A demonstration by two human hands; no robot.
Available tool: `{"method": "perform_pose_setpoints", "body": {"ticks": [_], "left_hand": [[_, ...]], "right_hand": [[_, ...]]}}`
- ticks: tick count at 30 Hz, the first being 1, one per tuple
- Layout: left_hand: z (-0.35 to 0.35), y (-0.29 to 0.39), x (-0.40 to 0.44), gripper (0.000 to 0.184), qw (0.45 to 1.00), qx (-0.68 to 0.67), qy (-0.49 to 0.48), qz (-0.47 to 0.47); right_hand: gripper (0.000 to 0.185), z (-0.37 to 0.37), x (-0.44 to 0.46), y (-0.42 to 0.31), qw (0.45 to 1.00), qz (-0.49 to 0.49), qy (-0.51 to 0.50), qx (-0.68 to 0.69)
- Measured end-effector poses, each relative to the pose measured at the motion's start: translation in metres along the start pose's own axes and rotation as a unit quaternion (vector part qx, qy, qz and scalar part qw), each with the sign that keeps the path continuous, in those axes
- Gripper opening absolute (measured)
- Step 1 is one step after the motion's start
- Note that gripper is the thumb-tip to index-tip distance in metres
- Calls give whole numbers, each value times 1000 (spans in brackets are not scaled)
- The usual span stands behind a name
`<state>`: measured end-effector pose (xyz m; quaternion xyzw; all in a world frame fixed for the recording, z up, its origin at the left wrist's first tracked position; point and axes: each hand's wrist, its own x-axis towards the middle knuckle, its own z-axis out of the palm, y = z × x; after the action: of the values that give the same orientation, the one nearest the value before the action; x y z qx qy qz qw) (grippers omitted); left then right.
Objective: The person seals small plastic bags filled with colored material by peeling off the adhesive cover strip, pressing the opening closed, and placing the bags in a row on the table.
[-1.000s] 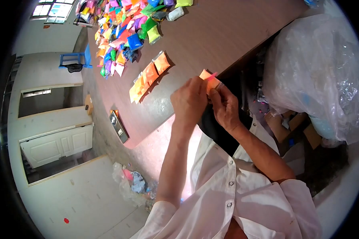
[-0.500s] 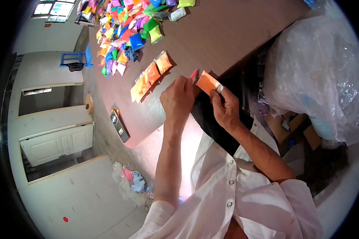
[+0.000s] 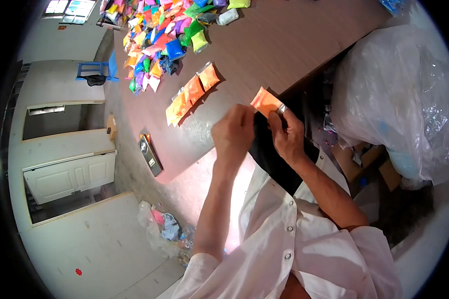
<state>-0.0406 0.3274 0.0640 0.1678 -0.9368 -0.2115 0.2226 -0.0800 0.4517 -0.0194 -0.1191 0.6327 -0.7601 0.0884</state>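
My right hand [image 3: 288, 135] pinches a small orange packet [image 3: 267, 101] by its clear end, thumb on top. The packet is held up near the table's edge. Just left of it, my left hand [image 3: 233, 130] is closed in a fist, knuckles up and slightly blurred; what it holds is hidden behind the fingers. On the brown table [image 3: 264, 47], beyond my left hand, lies a row of several orange packets [image 3: 192, 93], laid side by side and partly overlapping.
A heap of many-coloured packets [image 3: 159, 40] covers the far left of the table. A dark phone-like device [image 3: 150, 157] lies at its left edge. To the right stands a large clear plastic bag [image 3: 394, 99], with cardboard [image 3: 346, 162] below it. Crumpled plastic [image 3: 157, 224] lies on the floor.
My left hand has moved slightly right and down. A thin red tip beside its fingers is now out of sight. The packet in my right hand has shifted a little to the right.
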Motion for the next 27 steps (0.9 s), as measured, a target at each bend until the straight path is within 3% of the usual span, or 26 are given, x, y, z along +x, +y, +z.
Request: {"method": "perform_pose_setpoints", "body": {"ticks": [3,6,9,14,19,27], "left_hand": [[4,-2,-6,16,1000,-8,-9,3],[-3,-32,0,17,998,19,20,-64],[-18,-47,-17,17,997,24,13,-71],[-33,-90,-55,14,983,-5,136,-120],[-65,-122,-68,17,965,20,189,-180],[-68,-146,-75,17,956,-33,238,-171]], "right_hand": [[19,-2,0,3,999,-30,-9,-12],[16,-8,-3,6,999,14,-34,17],[15,-12,1,-20,996,66,-26,51],[23,-16,22,-64,993,99,-62,-16],[31,1,47,-93,981,121,-120,-89],[32,33,66,-96,964,127,-145,-181]]}}
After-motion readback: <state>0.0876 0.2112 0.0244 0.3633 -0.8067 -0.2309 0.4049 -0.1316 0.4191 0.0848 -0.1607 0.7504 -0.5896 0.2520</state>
